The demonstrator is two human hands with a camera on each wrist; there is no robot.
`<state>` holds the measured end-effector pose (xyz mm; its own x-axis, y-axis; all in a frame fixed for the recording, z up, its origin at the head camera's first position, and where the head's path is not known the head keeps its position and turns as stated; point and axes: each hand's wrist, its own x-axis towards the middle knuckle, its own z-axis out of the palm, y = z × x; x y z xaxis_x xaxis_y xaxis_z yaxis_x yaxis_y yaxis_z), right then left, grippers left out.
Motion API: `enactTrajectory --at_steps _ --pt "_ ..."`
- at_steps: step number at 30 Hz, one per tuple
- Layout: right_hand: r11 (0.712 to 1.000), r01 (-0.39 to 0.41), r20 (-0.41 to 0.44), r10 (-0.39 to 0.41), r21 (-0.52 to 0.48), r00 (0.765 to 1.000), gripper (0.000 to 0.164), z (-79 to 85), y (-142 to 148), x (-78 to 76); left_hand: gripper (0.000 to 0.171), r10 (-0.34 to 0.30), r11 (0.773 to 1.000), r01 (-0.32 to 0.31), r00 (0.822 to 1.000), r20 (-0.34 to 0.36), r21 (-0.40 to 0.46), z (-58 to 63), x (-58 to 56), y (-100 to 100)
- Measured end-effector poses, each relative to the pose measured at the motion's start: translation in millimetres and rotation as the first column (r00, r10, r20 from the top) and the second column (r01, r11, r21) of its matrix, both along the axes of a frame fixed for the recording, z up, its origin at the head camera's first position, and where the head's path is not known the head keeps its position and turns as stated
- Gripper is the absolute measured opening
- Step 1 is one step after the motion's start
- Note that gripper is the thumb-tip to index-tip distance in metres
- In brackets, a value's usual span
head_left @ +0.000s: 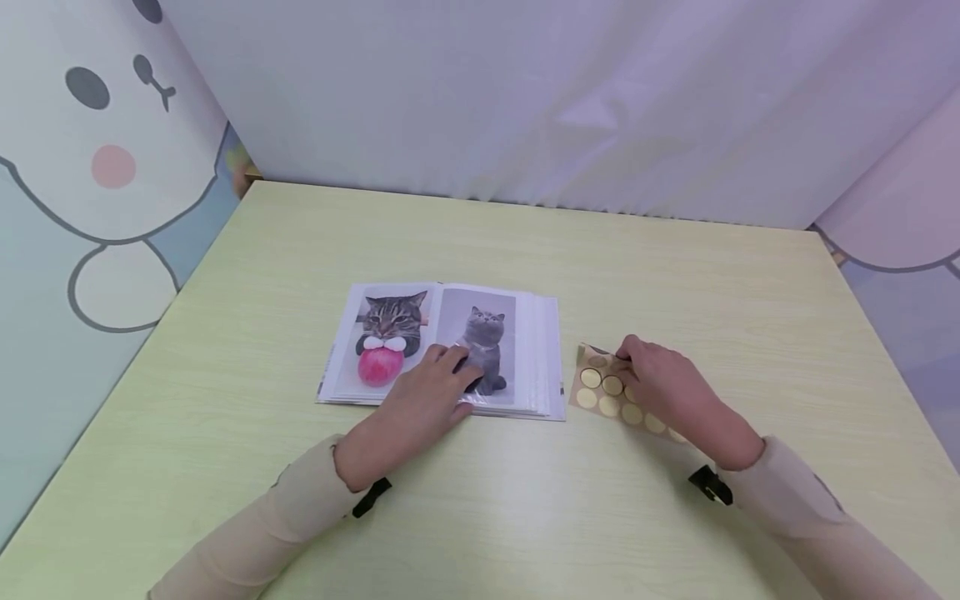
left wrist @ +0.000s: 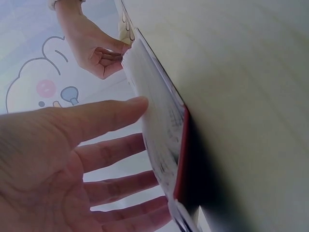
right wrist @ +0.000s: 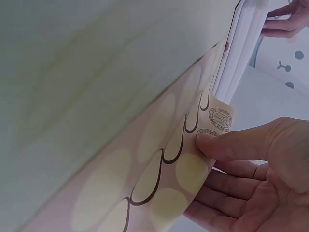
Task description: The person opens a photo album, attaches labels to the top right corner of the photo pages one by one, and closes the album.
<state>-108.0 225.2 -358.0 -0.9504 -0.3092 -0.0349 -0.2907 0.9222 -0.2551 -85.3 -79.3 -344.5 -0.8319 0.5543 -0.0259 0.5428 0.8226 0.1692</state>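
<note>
A photo album point(head_left: 538, 358) lies open on the table, showing a tabby cat photo point(head_left: 392, 321) with a pink ball on its left page and a grey cat photo point(head_left: 480, 329) on its right. My left hand point(head_left: 420, 396) rests its fingers across the lower middle of the spread, partly covering the grey cat; in the left wrist view its fingers are extended over the pages point(left wrist: 145, 82). To the album's right, my right hand point(head_left: 667, 383) pinches the upper edge of a sticker sheet point(head_left: 587, 398). Round printed stickers point(right wrist: 220, 119) show beside the thumb, on the lifted edge.
Both things lie on a pale wooden table point(head_left: 480, 517). A white curtain point(head_left: 487, 100) hangs along its far edge, and cartoon-printed panels point(head_left: 112, 208) stand at the left and right sides.
</note>
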Motion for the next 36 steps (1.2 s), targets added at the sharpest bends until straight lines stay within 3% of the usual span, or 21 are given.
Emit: enactTrajectory --at_steps 8,17,25,36 --pt "1.0 -0.003 -0.015 0.003 0.002 1.0 0.005 -0.4 0.9 2.4 0.037 0.009 1.0 -0.009 1.0 0.013 -0.006 0.8 0.1 0.9" --pt "0.999 -0.038 -0.066 0.04 0.023 0.997 0.012 -2.5 3.1 3.9 0.035 -0.004 1.0 0.004 0.999 -0.037 0.004 -0.6 0.0 0.6" --pt "0.998 -0.036 -0.069 0.039 0.046 0.997 0.014 -2.7 2.9 3.3 0.037 0.002 1.0 -0.002 1.0 -0.004 -0.009 0.2 0.2 1.2" --pt "0.997 -0.056 -0.105 0.061 0.055 0.993 0.016 -2.7 2.4 2.9 0.037 -0.002 1.0 0.002 1.0 -0.012 -0.009 0.1 -0.2 1.0"
